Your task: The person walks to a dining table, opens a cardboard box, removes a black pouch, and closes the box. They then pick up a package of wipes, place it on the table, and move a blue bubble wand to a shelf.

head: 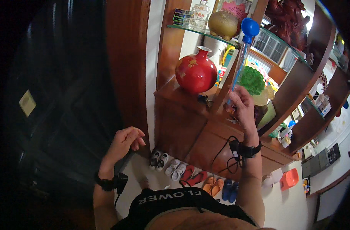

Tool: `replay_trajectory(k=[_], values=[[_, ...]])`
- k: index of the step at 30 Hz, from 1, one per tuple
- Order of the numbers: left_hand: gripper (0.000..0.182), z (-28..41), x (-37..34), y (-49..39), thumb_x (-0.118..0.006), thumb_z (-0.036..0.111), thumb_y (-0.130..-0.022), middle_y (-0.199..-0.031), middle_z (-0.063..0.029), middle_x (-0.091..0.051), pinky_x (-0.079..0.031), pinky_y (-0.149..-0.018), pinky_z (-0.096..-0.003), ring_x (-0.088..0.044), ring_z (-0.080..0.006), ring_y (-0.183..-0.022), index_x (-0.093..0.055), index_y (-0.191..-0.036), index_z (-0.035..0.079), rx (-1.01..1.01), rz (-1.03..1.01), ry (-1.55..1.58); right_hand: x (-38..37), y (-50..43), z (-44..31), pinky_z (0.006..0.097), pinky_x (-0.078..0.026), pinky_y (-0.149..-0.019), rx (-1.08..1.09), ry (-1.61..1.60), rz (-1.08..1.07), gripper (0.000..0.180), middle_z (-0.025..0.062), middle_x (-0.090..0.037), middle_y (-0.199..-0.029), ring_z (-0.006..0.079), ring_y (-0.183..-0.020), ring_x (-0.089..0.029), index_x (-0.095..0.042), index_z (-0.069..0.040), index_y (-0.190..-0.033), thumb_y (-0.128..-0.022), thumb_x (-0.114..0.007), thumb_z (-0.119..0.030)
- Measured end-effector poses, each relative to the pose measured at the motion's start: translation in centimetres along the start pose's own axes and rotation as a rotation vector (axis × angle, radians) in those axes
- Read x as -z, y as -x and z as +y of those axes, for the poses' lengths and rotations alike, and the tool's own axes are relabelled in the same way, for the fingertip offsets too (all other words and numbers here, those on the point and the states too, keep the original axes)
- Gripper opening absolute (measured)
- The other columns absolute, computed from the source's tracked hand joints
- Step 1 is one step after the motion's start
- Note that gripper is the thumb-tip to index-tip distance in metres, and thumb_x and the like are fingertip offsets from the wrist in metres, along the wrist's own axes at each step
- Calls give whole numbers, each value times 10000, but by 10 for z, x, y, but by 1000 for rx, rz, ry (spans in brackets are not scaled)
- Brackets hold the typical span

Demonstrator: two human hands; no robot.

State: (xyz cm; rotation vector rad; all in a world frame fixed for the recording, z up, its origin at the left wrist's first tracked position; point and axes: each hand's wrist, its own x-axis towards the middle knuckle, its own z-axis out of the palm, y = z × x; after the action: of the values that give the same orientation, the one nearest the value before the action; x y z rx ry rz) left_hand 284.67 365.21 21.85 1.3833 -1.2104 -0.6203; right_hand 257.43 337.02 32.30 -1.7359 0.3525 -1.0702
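Between the thumb and fingers of my right hand [242, 105] is the lower end of a slim clear plastic tube [241, 61]. A blue rod runs inside it, and a round blue plastic head [250, 27] tops it. The tube stands nearly upright, leaning slightly right, in front of the wooden display shelf [179, 126]. Behind it are a green leafy ornament [252, 80] and a red round vase [196, 70]. My left hand [127, 141] holds nothing; its fingers are loosely bent near a brown door frame [129, 72]. Each wrist wears a black strap with a small device.
A glass shelf [203, 34] above carries a clear bottle [200, 15] and a gold pot-like ornament [223, 24]. Several pairs of shoes and slippers [193, 175] line the cabinet's foot. A red plastic stool [290, 178] stands to the right. A black cable [228, 164] dangles by my right wrist.
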Motion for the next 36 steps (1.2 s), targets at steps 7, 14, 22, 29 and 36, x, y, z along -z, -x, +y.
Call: replay_trajectory(k=[7, 14, 22, 29, 36], values=[[340, -30, 77, -74, -380, 248, -1039, -801, -87, -683, -482, -573, -230, -580, -97, -604, -619, -980, 13, -36, -68, 139, -39, -84, -28, 233, -434, -516, 103, 246, 105, 214, 27, -616, -753, 99, -574, -563, -593, -10, -1021, -915, -633, -192], [368, -51, 107, -123, -351, 245, -1044, -799, -111, -683, -482, -577, -234, -578, -108, -599, -609, -973, -7, 14, -187, 183, -95, -183, -36, 257, -472, -576, 154, 261, 133, 466, 72, -631, -771, 145, -631, -605, -495, -8, -1302, -903, -641, -201], [290, -72, 99, -139, -427, 209, -1020, -791, -99, -682, -471, -567, -223, -569, -95, -588, -615, -985, -9, 78, -187, 196, -135, -324, -58, 276, -453, -417, 153, 180, -55, 482, 181, -641, -702, 159, -405, -525, -461, -31, -1366, -915, -577, -157], [247, -93, 107, -122, -481, 202, -993, -810, -83, -685, -475, -582, -224, -577, -85, -626, -627, -975, 3, 221, -123, 214, -159, -436, -41, 353, -535, -545, 39, 21, 9, 347, 182, -612, -831, 152, -521, -535, -551, -6, -1091, -870, -654, -252], [259, -121, 120, -95, -491, 238, -987, -818, -81, -686, -485, -611, -237, -586, -98, -647, -629, -984, 19, 380, 48, 176, -168, -481, -11, 372, -583, -581, -115, 0, 75, 215, 106, -610, -741, 140, -512, -516, -594, -12, -982, -911, -573, -215]])
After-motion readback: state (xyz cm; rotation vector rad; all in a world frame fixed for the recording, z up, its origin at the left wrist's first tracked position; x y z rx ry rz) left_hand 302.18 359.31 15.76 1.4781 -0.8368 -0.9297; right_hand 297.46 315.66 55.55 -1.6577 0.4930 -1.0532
